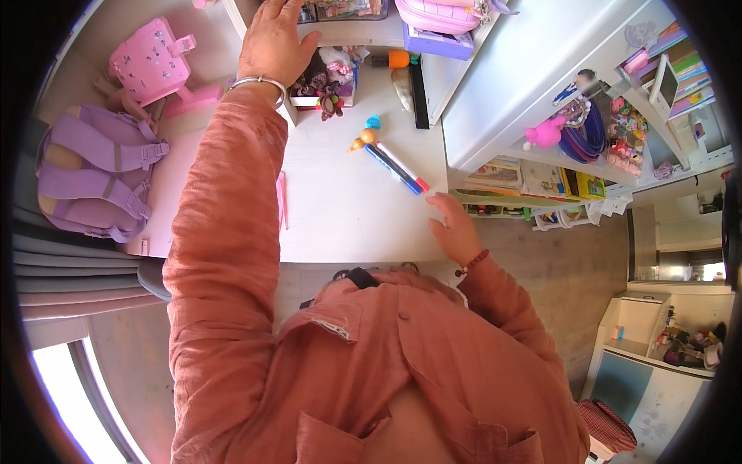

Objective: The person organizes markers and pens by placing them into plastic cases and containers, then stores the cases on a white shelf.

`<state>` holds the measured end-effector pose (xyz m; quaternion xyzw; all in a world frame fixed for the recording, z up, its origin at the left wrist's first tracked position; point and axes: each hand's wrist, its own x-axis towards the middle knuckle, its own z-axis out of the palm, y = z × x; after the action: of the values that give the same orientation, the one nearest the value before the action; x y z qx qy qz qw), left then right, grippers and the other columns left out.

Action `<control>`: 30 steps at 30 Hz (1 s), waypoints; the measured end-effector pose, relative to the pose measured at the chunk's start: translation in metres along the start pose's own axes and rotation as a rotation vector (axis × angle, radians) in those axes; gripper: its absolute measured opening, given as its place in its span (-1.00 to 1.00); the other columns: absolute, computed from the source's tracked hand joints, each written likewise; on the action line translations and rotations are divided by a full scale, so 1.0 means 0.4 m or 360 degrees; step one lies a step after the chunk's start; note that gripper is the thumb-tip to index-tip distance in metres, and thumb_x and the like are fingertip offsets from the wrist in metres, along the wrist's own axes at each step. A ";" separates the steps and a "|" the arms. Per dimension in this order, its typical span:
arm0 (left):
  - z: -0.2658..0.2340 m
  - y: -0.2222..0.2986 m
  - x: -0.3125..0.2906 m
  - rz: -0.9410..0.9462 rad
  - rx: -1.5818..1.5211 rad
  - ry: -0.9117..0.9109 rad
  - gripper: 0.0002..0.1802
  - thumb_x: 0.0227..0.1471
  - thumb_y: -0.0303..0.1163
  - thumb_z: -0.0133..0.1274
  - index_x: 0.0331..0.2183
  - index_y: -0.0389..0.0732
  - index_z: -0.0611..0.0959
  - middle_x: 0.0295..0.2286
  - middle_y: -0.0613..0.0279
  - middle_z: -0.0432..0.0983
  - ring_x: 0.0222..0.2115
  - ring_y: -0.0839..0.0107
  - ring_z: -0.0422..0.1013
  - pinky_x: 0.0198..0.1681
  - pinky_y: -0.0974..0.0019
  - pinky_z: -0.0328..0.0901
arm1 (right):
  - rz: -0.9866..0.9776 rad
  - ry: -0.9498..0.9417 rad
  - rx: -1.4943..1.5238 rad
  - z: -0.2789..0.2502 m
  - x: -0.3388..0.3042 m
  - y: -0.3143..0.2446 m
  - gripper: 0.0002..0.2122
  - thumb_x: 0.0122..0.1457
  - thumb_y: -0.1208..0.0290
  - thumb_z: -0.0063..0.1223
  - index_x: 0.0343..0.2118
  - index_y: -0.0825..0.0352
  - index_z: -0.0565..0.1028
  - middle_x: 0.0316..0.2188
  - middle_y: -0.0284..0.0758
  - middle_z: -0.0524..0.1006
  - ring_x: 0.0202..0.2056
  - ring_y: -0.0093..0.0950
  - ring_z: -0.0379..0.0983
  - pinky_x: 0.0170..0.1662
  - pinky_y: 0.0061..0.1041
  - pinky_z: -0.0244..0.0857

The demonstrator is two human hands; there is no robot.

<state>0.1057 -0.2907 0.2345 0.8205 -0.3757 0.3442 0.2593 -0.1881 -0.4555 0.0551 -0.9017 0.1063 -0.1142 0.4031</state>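
My left hand (272,40) reaches far up and rests flat on the edge of a white shelf unit (263,15) at the back of the white desk (340,209); a silver bangle circles that wrist. It holds nothing. My right hand (456,228) lies with fingers spread on the desk's near right edge, a red bead bracelet at the wrist. Two long markers (396,166), one with a yellow duck-shaped top, lie on the desk just above the right hand. A thin pink pen (283,199) lies beside my left sleeve.
A box of small toys (328,77) sits under the shelf. A purple backpack (97,174) and a pink bag (151,62) are at the left. A white cabinet (525,69) and shelves of books and toys (587,131) stand at the right.
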 end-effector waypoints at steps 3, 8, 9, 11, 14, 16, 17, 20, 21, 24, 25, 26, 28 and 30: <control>-0.021 0.009 -0.021 0.0001 -0.0060 0.0016 -0.41 -0.32 -0.45 0.14 -0.13 -0.30 0.39 -0.10 -0.06 0.26 -0.06 0.02 0.20 0.02 0.19 0.14 | -0.0099 0.0043 -0.0017 0.004 0.034 -0.008 -0.69 -0.08 0.52 -0.02 -0.19 0.33 0.35 -0.17 -0.13 0.35 -0.08 -0.17 0.24 -0.03 -0.37 0.15; 0.003 -0.020 -0.135 0.0101 -0.0083 0.0123 -0.47 -0.20 -0.36 0.12 -0.11 -0.21 0.40 -0.13 0.01 0.33 -0.11 0.07 0.26 -0.07 0.17 0.20 | -0.0086 0.0220 -0.0349 0.037 0.106 0.009 -0.65 -0.11 0.43 0.06 -0.19 0.34 0.36 -0.27 -0.13 0.38 -0.22 -0.15 0.30 -0.14 -0.29 0.20; 0.008 -0.003 -0.169 0.0050 -0.0054 0.0052 -0.44 -0.28 -0.37 0.16 -0.14 -0.28 0.42 -0.14 -0.05 0.33 -0.13 0.04 0.27 -0.07 0.12 0.19 | -0.0046 0.0243 -0.0468 0.040 0.131 0.011 -0.64 -0.12 0.41 0.07 -0.19 0.34 0.36 -0.29 -0.13 0.38 -0.24 -0.15 0.31 -0.16 -0.26 0.21; 0.006 0.007 -0.249 -0.0028 -0.0125 -0.0096 -0.38 -0.32 -0.40 0.19 -0.11 -0.25 0.41 -0.13 -0.03 0.32 -0.09 0.07 0.24 -0.02 0.13 0.16 | 0.0079 0.0000 -0.0718 0.058 0.159 -0.006 -0.65 -0.14 0.39 0.09 -0.22 0.34 0.37 -0.32 -0.14 0.38 -0.28 -0.17 0.33 -0.22 -0.25 0.24; 0.014 0.040 -0.354 -0.0198 -0.0170 -0.0417 -0.37 -0.29 -0.38 0.18 -0.09 -0.25 0.38 -0.11 0.01 0.29 -0.06 0.08 0.20 0.00 0.13 0.13 | 0.0144 -0.0112 -0.0897 0.087 0.171 -0.014 -0.70 -0.14 0.41 0.07 -0.29 0.33 0.36 -0.36 -0.16 0.38 -0.31 -0.19 0.34 -0.29 -0.25 0.29; 0.015 0.054 -0.418 -0.0240 -0.0150 -0.0569 -0.39 -0.26 -0.36 0.15 -0.09 -0.26 0.37 -0.09 -0.02 0.27 -0.04 0.07 0.18 0.02 0.13 0.11 | 0.0134 -0.0122 -0.0918 0.103 0.180 -0.018 -0.75 -0.14 0.43 0.05 -0.34 0.33 0.35 -0.37 -0.17 0.37 -0.31 -0.20 0.34 -0.31 -0.26 0.31; 0.015 0.063 -0.442 -0.0236 -0.0194 -0.0621 -0.39 -0.27 -0.37 0.16 -0.09 -0.26 0.37 -0.08 -0.01 0.25 -0.03 0.07 0.17 0.02 0.13 0.10 | 0.0141 -0.0124 -0.0916 0.111 0.183 -0.017 -0.77 -0.13 0.45 0.04 -0.36 0.33 0.34 -0.38 -0.17 0.38 -0.31 -0.20 0.34 -0.32 -0.26 0.31; 0.019 0.104 -0.486 -0.0203 -0.0271 -0.0828 -0.37 -0.29 -0.38 0.17 -0.09 -0.24 0.37 -0.04 0.00 0.19 0.00 0.08 0.13 0.02 0.12 0.10 | 0.0229 -0.0175 -0.0903 0.114 0.181 -0.020 -0.80 -0.10 0.45 0.00 -0.37 0.32 0.32 -0.40 -0.17 0.40 -0.34 -0.20 0.37 -0.31 -0.27 0.32; 0.020 0.114 -0.493 -0.0164 -0.0262 -0.0848 -0.35 -0.30 -0.37 0.17 -0.07 -0.23 0.36 -0.04 0.01 0.18 0.01 0.09 0.12 0.03 0.12 0.09 | 0.0276 -0.0203 -0.0868 0.113 0.182 -0.019 -0.81 -0.09 0.44 -0.01 -0.37 0.32 0.32 -0.41 -0.16 0.41 -0.35 -0.20 0.38 -0.31 -0.26 0.32; 0.020 0.135 -0.506 -0.0062 -0.0262 -0.0873 -0.31 -0.31 -0.36 0.17 -0.05 -0.19 0.35 -0.03 0.04 0.16 0.04 0.11 0.08 0.03 0.11 0.07 | 0.0071 -0.0288 -0.0600 0.107 0.169 0.001 -0.83 -0.04 0.43 -0.06 -0.37 0.33 0.31 -0.46 -0.18 0.43 -0.44 -0.28 0.42 -0.40 -0.33 0.32; 0.019 0.136 -0.498 -0.0037 -0.0271 -0.0839 -0.30 -0.33 -0.36 0.18 -0.04 -0.17 0.34 -0.02 0.05 0.15 0.05 0.11 0.07 0.03 0.11 0.07 | -0.0052 -0.0313 -0.0481 0.104 0.164 0.008 -0.84 -0.02 0.42 -0.08 -0.37 0.34 0.30 -0.49 -0.19 0.44 -0.48 -0.33 0.43 -0.44 -0.37 0.32; 0.016 0.141 -0.500 -0.0032 -0.0293 -0.0831 -0.28 -0.34 -0.37 0.19 -0.03 -0.15 0.34 -0.02 0.06 0.15 0.06 0.11 0.06 0.04 0.11 0.07 | 0.0099 -0.0537 -0.0142 0.092 0.157 -0.024 -0.85 -0.01 0.42 -0.10 -0.38 0.34 0.30 -0.52 -0.22 0.42 -0.53 -0.39 0.41 -0.48 -0.42 0.30; 0.005 0.146 -0.492 -0.0053 -0.0342 -0.0815 -0.23 -0.41 -0.45 0.21 -0.02 -0.07 0.35 -0.02 0.09 0.16 0.06 0.10 0.05 0.01 0.10 0.09 | 0.0470 -0.0964 0.0559 0.033 0.153 -0.134 -0.86 0.01 0.43 -0.13 -0.38 0.35 0.30 -0.59 -0.28 0.40 -0.62 -0.51 0.36 -0.57 -0.53 0.26; 0.010 0.146 -0.483 0.0133 -0.0273 -0.0678 -0.45 -0.37 -0.43 0.18 -0.17 -0.10 0.46 -0.15 0.12 0.31 -0.07 0.14 0.23 -0.10 0.14 0.19 | 0.0448 -0.1108 0.0659 -0.001 0.144 -0.156 -0.83 0.00 0.45 -0.12 -0.33 0.36 0.32 -0.62 -0.34 0.37 -0.68 -0.59 0.29 -0.62 -0.61 0.21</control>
<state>-0.0321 -0.2431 0.0951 0.8333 -0.4835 0.1406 0.2283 -0.1274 -0.4314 0.1093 -0.7632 0.0608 0.2342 0.5992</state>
